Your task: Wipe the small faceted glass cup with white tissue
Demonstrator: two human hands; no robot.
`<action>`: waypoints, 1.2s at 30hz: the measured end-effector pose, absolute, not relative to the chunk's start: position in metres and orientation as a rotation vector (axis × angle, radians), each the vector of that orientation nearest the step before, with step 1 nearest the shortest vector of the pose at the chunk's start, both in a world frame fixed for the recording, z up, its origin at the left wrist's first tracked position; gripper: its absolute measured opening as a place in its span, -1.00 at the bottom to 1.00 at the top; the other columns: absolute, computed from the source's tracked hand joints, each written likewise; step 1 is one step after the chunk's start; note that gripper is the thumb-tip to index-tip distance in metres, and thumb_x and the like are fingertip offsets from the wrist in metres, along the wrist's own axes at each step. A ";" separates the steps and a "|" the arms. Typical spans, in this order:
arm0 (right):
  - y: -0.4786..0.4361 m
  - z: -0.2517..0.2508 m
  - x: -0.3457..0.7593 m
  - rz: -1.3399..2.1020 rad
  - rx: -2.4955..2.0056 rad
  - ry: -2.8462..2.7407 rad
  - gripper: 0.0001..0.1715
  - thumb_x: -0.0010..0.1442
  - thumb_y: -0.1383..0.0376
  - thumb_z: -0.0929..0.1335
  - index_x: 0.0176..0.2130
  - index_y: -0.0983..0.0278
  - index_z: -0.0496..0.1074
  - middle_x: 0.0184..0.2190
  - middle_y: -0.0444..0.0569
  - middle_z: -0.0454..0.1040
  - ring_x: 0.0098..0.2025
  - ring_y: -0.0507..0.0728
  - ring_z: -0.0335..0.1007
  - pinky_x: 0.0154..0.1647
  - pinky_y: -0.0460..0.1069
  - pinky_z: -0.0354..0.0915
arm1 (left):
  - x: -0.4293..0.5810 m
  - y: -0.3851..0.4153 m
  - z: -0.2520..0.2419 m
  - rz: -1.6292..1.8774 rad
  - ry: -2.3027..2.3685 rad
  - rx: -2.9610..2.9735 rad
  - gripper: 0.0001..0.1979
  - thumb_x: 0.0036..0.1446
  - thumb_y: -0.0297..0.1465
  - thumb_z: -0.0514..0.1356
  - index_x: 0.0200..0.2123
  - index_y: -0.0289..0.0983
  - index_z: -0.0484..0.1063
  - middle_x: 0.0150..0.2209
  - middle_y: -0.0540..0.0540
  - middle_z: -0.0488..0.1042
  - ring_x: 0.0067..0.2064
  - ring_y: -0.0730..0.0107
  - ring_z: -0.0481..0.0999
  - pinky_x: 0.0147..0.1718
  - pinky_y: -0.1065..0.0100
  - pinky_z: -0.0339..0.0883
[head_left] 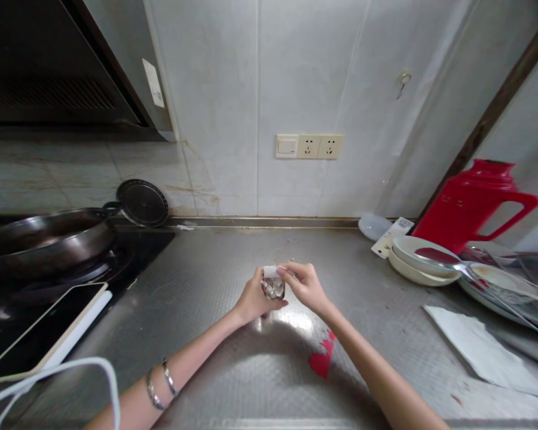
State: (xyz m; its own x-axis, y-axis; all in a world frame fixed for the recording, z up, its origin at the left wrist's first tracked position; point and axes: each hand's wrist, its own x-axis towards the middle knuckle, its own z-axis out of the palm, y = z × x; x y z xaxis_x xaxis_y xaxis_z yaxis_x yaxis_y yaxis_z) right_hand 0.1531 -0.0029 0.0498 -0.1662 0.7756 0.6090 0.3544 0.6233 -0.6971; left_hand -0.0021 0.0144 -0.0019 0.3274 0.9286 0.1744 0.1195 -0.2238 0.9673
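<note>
A small container (274, 290) is held in the left hand (252, 297), fingers and thumb curled about its sides, over the counter (197, 316). At the upper edge of that grip, a white strip (270, 272) is met by the narrowly gathered fingertips of the right hand (305, 288) (whether it is truly pinched cannot be told). The container is best braced by the left grip with light, even pressure, while the strip is handled gently, without the container being tipped.
</note>
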 end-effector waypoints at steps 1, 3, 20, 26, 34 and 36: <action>0.000 0.049 0.154 0.507 -0.940 -1.697 -0.64 0.23 0.14 0.27 -0.35 0.30 0.55 -0.48 -0.05 0.55 -0.43 0.09 0.43 -0.40 -0.08 0.29 | -0.001 0.013 0.000 1.028 1.000 1.601 -0.32 -0.32 -0.34 0.44 -0.11 -0.28 0.21 -0.28 -0.05 0.45 -0.34 0.38 0.47 -0.40 0.38 0.35; 0.006 0.046 0.155 0.493 -0.998 -1.565 -0.63 0.22 0.12 0.28 -0.35 0.31 0.54 -0.46 -0.04 0.55 -0.40 0.11 0.43 -0.39 -0.07 0.30 | 0.000 0.011 0.003 1.015 1.045 1.569 -0.34 -0.28 -0.32 0.43 -0.12 -0.28 0.18 -0.30 -0.04 0.45 -0.45 0.46 0.43 -0.55 0.44 0.32; -0.007 0.041 0.145 0.343 -0.617 -2.036 -0.65 0.31 0.33 0.17 -0.06 0.23 0.46 -0.08 0.08 0.53 0.03 0.16 0.43 0.10 0.10 0.30 | -0.002 0.020 0.002 1.082 1.015 1.524 -0.57 -0.19 -0.27 0.36 -0.23 -0.30 0.38 -0.48 0.03 0.44 -0.55 0.48 0.41 -0.63 0.49 0.25; -0.007 0.053 0.154 0.561 -0.736 -1.951 -0.68 0.30 0.22 0.23 -0.22 0.24 0.55 -0.22 0.02 0.59 -0.16 0.17 0.53 -0.14 0.02 0.40 | 0.000 0.018 0.002 1.028 1.111 1.473 -0.52 -0.21 -0.28 0.37 -0.22 -0.29 0.29 -0.49 0.08 0.39 -0.63 0.58 0.32 -0.72 0.53 0.20; -0.002 0.045 0.152 0.056 -0.768 -2.036 -0.66 0.27 0.41 0.19 -0.06 0.28 0.45 -0.09 0.13 0.54 0.03 0.18 0.44 -0.01 0.07 0.40 | 0.004 0.005 0.005 0.930 1.127 1.581 -0.53 -0.22 -0.28 0.37 -0.23 -0.30 0.32 -0.44 -0.03 0.48 -0.55 0.41 0.44 -0.73 0.47 0.27; -0.004 0.044 0.151 -0.082 -0.687 -2.204 -0.62 0.23 0.48 0.17 -0.04 0.33 0.42 -0.12 0.18 0.54 0.05 0.20 0.42 -0.03 0.10 0.42 | 0.003 0.006 0.004 0.920 1.144 1.602 -0.56 -0.22 -0.30 0.36 -0.24 -0.30 0.34 -0.48 -0.01 0.48 -0.55 0.39 0.45 -0.72 0.48 0.28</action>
State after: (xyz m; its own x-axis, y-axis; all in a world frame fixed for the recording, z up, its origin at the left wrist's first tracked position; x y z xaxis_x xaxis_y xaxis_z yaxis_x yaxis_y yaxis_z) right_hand 0.1510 -0.0036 0.0440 -0.5255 0.4484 0.7230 0.5008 0.8500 -0.1632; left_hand 0.0029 0.0063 0.0044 0.2848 0.9570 0.0552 0.2595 -0.1325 0.9566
